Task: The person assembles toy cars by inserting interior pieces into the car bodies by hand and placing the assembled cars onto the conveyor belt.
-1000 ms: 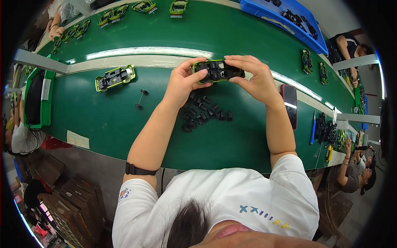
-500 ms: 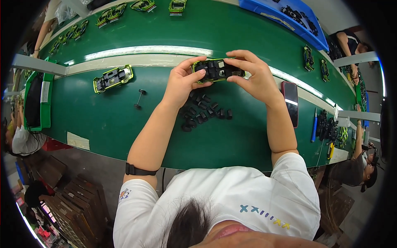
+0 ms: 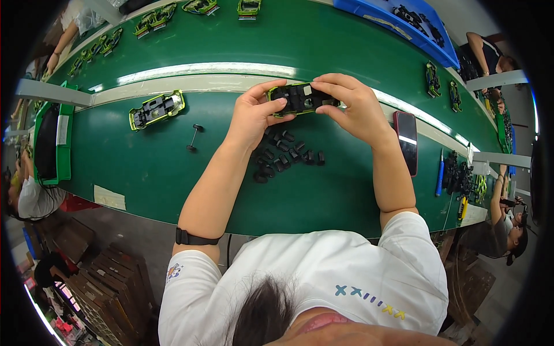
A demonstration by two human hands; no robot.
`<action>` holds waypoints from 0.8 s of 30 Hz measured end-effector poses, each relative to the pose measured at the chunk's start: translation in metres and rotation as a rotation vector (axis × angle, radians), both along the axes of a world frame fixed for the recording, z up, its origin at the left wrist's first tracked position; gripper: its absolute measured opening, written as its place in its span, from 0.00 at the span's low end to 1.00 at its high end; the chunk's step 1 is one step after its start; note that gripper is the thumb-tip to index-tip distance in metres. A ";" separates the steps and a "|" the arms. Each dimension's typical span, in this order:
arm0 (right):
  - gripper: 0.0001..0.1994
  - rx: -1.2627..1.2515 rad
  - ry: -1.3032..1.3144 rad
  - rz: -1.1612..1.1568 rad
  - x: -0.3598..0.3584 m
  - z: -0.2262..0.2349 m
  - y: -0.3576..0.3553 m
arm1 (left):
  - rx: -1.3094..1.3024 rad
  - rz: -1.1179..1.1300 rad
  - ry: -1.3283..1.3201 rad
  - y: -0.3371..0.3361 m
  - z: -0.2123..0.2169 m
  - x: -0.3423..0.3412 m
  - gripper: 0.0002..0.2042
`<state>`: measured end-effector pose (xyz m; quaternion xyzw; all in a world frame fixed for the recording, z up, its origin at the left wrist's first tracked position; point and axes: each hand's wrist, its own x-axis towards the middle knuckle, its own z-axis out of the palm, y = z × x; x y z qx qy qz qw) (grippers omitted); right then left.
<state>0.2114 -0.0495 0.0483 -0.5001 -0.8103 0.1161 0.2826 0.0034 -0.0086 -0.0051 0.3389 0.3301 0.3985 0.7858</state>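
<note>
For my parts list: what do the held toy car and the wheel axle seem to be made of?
Toy car: underside probably satin black plastic, given its moulded-looking shapes. Wheel axle: likely smooth metal, being thin and greyish; dull black wheels could be plastic or rubber.

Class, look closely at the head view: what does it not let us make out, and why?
Head: the far face of the held car, turned away from the camera.
Head: parts of the held car's ends, covered by the left hand and right hand.
Head: the exact number of black parts, small and overlapping.
Head: the whole blue bin, cut off by the top edge.
</note>
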 end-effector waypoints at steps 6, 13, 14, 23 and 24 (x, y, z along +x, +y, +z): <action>0.19 0.001 -0.003 0.001 0.000 -0.001 0.001 | 0.013 0.017 0.008 -0.001 -0.002 0.001 0.17; 0.20 0.073 0.003 0.018 0.000 -0.002 0.003 | 0.032 0.018 -0.005 0.001 0.000 0.000 0.17; 0.21 0.113 0.000 0.003 -0.002 -0.004 0.004 | 0.020 0.038 -0.005 0.001 0.002 -0.001 0.16; 0.24 -0.484 0.682 -0.384 0.014 -0.011 0.013 | -0.014 0.075 -0.013 0.000 0.002 0.000 0.16; 0.26 -0.810 0.822 -0.340 0.012 -0.012 0.014 | -0.014 0.076 -0.003 0.000 0.002 -0.001 0.16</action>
